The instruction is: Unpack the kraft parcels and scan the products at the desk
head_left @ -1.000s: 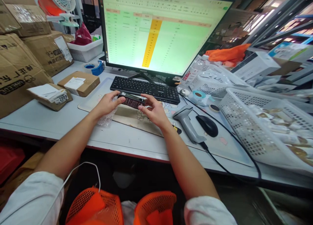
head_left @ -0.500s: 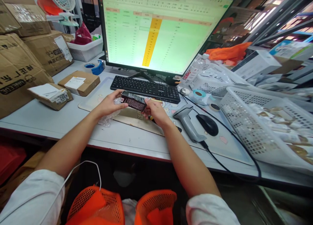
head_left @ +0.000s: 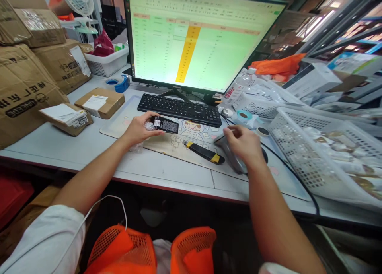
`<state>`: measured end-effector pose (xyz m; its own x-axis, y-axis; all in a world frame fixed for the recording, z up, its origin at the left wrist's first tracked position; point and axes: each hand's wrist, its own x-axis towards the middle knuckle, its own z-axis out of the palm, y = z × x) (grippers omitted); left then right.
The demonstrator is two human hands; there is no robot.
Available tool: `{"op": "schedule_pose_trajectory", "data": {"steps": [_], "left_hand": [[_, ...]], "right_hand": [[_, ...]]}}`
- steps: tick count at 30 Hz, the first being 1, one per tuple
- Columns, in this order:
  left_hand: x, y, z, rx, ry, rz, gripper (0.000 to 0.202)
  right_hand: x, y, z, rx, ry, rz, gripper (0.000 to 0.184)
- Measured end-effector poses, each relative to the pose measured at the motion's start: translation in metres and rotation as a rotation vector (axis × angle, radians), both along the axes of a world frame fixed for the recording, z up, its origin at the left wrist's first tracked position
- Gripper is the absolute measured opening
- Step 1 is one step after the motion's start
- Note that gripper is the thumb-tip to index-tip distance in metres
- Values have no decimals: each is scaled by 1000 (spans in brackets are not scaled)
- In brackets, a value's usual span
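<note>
Holding black QR-labelled box in left hand, grip closed; right hand open over barcode scanner, parcel label reading 2009

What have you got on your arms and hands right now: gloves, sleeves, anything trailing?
Your left hand and right hand are bare, with no gloves. The arms come out of a white left sleeve and right sleeve. A thin white cable trails over the left sleeve, and an orange mesh vest shows below.
</note>
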<state>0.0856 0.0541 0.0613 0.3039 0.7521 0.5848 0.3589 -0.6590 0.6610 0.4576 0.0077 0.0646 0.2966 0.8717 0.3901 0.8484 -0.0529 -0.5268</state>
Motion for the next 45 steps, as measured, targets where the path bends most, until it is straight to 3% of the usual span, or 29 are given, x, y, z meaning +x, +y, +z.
{"op": "schedule_pose_trajectory", "data": {"steps": [3, 8, 12, 17, 20, 24, 26, 29, 33, 36, 39, 45], "left_hand": [[2, -3, 2, -41, -97, -13, 76], [7, 0, 0, -478, -398, -264, 71], [9, 4, 1, -682, -472, -383, 77], [7, 4, 3, -697, -481, -383, 79], [8, 3, 4, -675, -444, -340, 83], [11, 1, 4, -680, -448, -346, 86], [12, 1, 3, -691, -460, -350, 86], [12, 2, -1, -707, -473, -352, 79], [12, 4, -6, -725, -486, -341, 70], [13, 4, -10, -713, -482, -330, 70], [14, 5, -14, -645, -460, -319, 69], [11, 5, -13, -316, -269, -256, 47]], "right_hand": [[34, -13, -17, -177, -192, -145, 54], [34, -22, -37, -357, -226, -124, 66], [16, -23, -37, -377, -313, -151, 68], [4, -24, -22, -390, -302, -161, 50], [4, -41, 3, -279, -101, 7, 44], [-4, -85, 52, -178, 237, 523, 49], [-15, -104, 72, -158, 330, 703, 50], [-32, -116, 88, -167, 360, 831, 46], [-40, -113, 89, -224, 353, 871, 41], [-33, -105, 80, -224, 370, 848, 44], [-18, -85, 62, -217, 279, 702, 47], [17, -26, 5, -221, -145, 57, 55]]}}
